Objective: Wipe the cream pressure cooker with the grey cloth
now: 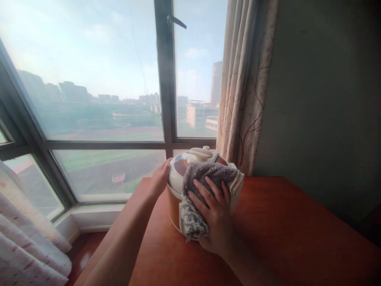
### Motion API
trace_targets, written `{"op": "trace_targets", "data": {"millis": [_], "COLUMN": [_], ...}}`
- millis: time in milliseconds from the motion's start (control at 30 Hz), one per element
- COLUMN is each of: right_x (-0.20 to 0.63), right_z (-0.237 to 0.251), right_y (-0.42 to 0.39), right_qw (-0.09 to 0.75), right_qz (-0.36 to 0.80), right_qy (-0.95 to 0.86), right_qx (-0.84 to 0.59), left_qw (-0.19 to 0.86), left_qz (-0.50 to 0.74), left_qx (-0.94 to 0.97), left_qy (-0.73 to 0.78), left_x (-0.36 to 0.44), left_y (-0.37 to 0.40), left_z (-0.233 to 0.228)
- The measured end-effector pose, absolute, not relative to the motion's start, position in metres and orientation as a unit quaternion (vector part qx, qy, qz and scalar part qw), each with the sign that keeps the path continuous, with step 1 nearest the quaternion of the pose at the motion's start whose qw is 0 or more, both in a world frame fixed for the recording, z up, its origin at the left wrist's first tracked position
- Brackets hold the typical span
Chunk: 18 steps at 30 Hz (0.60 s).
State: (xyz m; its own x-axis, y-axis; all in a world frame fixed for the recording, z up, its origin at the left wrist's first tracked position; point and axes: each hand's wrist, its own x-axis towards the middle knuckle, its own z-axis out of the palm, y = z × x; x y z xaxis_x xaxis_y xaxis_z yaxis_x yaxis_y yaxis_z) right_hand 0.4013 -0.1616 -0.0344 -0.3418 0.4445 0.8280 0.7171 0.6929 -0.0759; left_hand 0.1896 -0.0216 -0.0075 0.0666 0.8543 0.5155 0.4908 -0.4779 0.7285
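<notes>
A rice cooker (174,204) with a white lid, a cream knob and an orange-brown body stands upright on the wooden table. My left hand (160,174) grips the upper left side of it, its fingertips partly hidden behind the lid's edge. Over the cooker's front and right lies a fluffy grey towel (190,214), lighter along its lower part. My right hand (216,210) holds the towel against the cooker, palm down and fingers spread over the cloth. Much of the cooker's front is hidden under the towel and hand.
The reddish-brown table (285,234) extends to the right and towards me. Behind it rises a large window with a dark frame (166,79). A long patterned curtain (244,99) hangs behind the cooker, and another curtain (26,234) is at lower left. A dark wall (321,99) closes the right side.
</notes>
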Motion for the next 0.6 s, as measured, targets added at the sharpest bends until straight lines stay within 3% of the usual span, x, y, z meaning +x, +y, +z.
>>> {"op": "trace_targets", "data": {"millis": [167,400,600], "right_x": [0.425,0.461,0.479], "right_z": [-0.030,-0.035,-0.013], "right_y": [-0.144,-0.098,-0.068], "right_qw": [0.402,0.583,0.572], "right_qz": [-0.202,-0.154,-0.095], "right_qy": [-0.828,-0.711,-0.697], "right_qx": [-0.335,-0.361,-0.422], "left_qw": [0.200,0.214,0.215], "left_qz": [0.493,0.490,0.494], "left_qx": [0.709,0.706,0.698], "left_qy": [0.463,0.464,0.473], "left_x": [0.187,0.188,0.189], "left_y": [-0.020,-0.022,-0.023], "left_z": [-0.009,-0.008,-0.007]}}
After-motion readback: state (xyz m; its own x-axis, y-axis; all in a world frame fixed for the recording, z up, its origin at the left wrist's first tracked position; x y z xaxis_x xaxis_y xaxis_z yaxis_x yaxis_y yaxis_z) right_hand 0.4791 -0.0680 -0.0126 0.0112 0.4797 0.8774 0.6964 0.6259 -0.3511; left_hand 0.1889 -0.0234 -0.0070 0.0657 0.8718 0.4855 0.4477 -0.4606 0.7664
